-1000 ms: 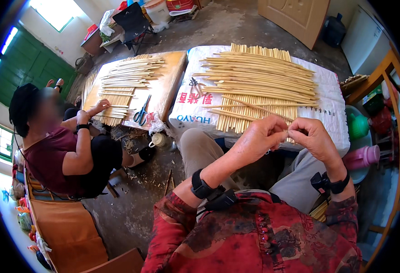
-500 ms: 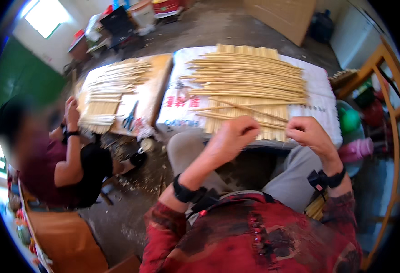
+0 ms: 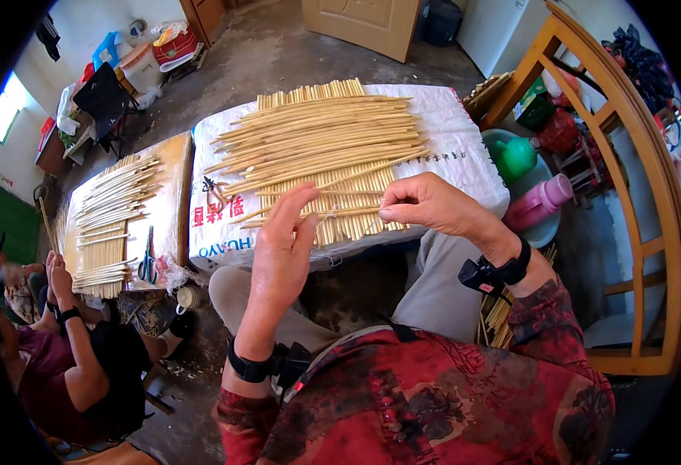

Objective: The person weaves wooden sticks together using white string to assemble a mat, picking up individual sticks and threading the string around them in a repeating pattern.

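A mat of pale, thin sticks (image 3: 342,203) lies on the white woven sack cloth (image 3: 460,124) before me, with a row of longer loose sticks (image 3: 317,138) across its far part. My left hand (image 3: 282,236) is over the mat's near left corner, its fingers stretched out and the thumb apart. Over the near right side, my right hand (image 3: 433,203) pinches thumb and forefinger together at the mat's edge. A fine pale thread (image 3: 331,213) shows between the hands and seems to run into this pinch; its end is hidden.
At left a co-worker's hands (image 3: 58,277) hold a stick beside a second table (image 3: 171,170) with another stick mat (image 3: 102,252) and scissors (image 3: 147,260). To my right stand a basin (image 3: 546,225) with a pink container (image 3: 540,200) and green bottle (image 3: 515,157), and a wooden frame (image 3: 615,163).
My view has swung right. My left hand has opened from a closed pinch and reaches over the sticks. The right hand stays pinched, now lower against the mat's edge.
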The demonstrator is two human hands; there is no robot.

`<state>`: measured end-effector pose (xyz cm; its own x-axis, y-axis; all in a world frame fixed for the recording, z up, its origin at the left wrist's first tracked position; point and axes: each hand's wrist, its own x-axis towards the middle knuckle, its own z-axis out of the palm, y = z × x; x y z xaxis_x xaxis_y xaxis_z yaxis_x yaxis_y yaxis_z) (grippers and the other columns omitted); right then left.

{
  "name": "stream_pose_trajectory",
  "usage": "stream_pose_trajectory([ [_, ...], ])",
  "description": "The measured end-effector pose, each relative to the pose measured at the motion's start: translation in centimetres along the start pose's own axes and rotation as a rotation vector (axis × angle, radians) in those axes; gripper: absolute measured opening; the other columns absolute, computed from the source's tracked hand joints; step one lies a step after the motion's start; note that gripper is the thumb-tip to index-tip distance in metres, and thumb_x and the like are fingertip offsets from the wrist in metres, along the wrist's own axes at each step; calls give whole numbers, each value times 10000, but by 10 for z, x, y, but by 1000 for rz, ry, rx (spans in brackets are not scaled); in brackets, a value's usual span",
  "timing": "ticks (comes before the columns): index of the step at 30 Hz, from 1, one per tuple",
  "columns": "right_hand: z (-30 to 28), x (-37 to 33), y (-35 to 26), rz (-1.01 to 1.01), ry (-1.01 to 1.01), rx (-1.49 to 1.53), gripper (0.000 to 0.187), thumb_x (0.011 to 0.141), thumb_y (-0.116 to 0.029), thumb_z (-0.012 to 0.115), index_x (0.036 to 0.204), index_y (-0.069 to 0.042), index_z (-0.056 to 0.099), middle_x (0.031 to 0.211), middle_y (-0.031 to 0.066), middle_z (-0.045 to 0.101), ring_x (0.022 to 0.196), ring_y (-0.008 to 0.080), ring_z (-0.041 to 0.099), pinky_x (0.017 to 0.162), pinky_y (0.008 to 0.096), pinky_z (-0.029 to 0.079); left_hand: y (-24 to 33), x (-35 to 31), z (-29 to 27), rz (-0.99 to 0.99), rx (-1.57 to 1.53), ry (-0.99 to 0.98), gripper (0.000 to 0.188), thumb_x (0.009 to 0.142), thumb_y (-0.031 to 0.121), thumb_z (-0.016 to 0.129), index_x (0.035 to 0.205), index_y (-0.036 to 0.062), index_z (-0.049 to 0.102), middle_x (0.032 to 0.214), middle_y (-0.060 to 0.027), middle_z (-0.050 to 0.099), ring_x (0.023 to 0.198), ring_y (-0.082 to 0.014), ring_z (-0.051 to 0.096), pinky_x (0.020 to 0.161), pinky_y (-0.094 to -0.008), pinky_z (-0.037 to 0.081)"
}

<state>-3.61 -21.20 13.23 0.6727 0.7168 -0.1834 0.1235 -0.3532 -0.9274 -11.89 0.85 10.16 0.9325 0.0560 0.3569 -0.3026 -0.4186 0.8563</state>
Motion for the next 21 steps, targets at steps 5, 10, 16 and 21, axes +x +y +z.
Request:
stream_pose_trajectory([
  [5, 14, 7, -16, -52, -36, 25, 154, 832, -171, 594, 822, -18, 613, 683, -64, 509, 645, 14, 426, 569, 174, 348, 20, -1, 25, -353, -676, -218, 218, 859, 10, 519, 1074, -21, 508, 920, -89, 580, 699, -122, 569, 643, -248, 485],
  [10, 11, 8, -12, -55, -25, 1, 159, 843, -182, 591, 833, -25, 616, 662, -65, 494, 608, 9, 418, 534, 171, 334, 8, -4, 31, -301, -477, -226, 122, 853, 57, 574, 960, 1, 554, 721, 0, 544, 591, -50, 483, 524, -181, 398],
  [16, -1, 5, -15, 107, 62, 371, 180, 862, -206, 561, 820, -33, 585, 580, -82, 403, 476, -4, 313, 409, 159, 238, 12, -4, 21, -319, -540, -119, 63, 847, 72, 591, 876, 16, 595, 680, 43, 503, 586, -13, 425, 509, -170, 346],
  [21, -3, 3, 4, 67, 155, 569, 188, 889, -214, 526, 840, -38, 568, 564, -96, 338, 450, -3, 258, 383, 155, 200, 28, -2, 7, -190, -533, -62, 40, 822, 41, 601, 849, 13, 612, 703, 32, 521, 600, -15, 429, 515, -177, 342],
])
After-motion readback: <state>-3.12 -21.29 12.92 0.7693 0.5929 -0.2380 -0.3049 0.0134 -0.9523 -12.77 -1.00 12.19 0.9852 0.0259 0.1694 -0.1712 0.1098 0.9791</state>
